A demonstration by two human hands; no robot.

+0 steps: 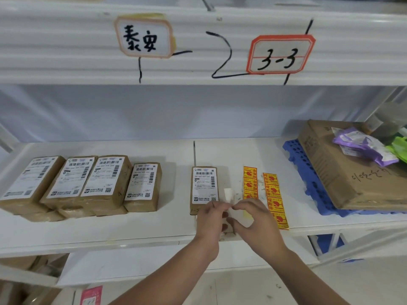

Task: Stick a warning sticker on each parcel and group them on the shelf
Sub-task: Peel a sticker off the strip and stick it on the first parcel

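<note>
Several brown parcels with white shipping labels lie grouped at the left of the white shelf (99, 230), such as the nearest of them (143, 187). One more parcel (203, 187) lies alone mid-shelf. Two strips of yellow-and-red warning stickers (274, 197) lie to its right. In front of the lone parcel, my left hand (210, 221) and my right hand (255, 219) meet and pinch a small white piece of sticker paper (229, 195) between their fingertips. Its printed side is hidden.
At the right, a large flattened cardboard box (343, 170) rests on a blue plastic pallet (308, 172), with purple and green bags (363, 146) on top. The upper shelf beam carries two handwritten tags (280, 55). More boxes sit on the lower level at bottom left.
</note>
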